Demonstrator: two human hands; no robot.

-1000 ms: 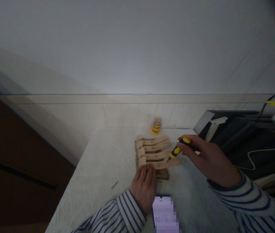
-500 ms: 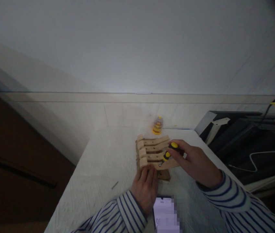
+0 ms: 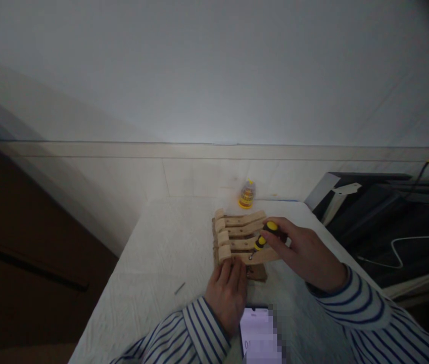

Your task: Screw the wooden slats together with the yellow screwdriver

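Note:
A wooden piece [image 3: 241,244] with several parallel pale slats lies on the white-covered table, on a darker wooden base [image 3: 257,273]. My right hand [image 3: 299,247] is closed round the handle of a yellow and black screwdriver [image 3: 261,241]. Its tip points down and left, at a small dark spot on the nearest slat; whether it touches is too small to tell. My left hand [image 3: 227,290] has its fingers bent together over the near left edge of the wooden piece, gripping it. The thumb is hidden.
A clear jar with a yellow base [image 3: 246,195] stands near the wall. A thin metal bit [image 3: 180,288] lies left of my left hand. A phone [image 3: 260,333] with a lit screen lies at the front. Dark panels [image 3: 369,217] and a white cable [image 3: 419,237] are beyond the right edge.
Almost nothing differs. The view has shifted slightly; both hands, the screwdriver and the wooden piece keep their places.

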